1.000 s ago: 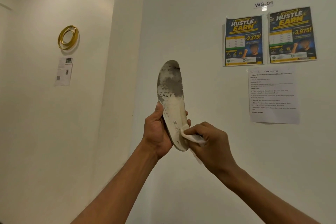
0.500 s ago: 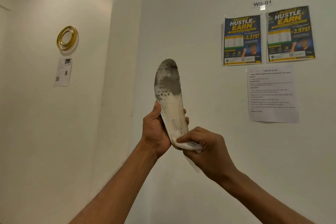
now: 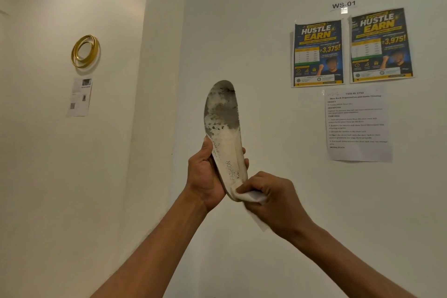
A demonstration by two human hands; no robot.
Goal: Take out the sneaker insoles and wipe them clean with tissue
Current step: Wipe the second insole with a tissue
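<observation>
A white sneaker insole point(image 3: 225, 133) stands upright in front of me, toe end up, with dark grey dirt over its upper half and the word FASHION printed near the heel. My left hand point(image 3: 205, 176) grips its lower part from behind and the left. My right hand point(image 3: 273, 198) pinches a folded white tissue point(image 3: 249, 197) against the heel end of the insole, wrapping round its bottom edge. A corner of the tissue hangs below my right hand. No sneaker is in view.
A white wall fills the view, with a corner running down at the left of centre. Two blue posters point(image 3: 318, 53) and a printed task sheet point(image 3: 358, 123) hang at the right. A gold ring point(image 3: 85, 51) and a small paper point(image 3: 79, 97) hang at the left.
My right hand has slid the tissue down the insole from beside the heel to its bottom edge. The insole has turned slightly, showing more of its printed face.
</observation>
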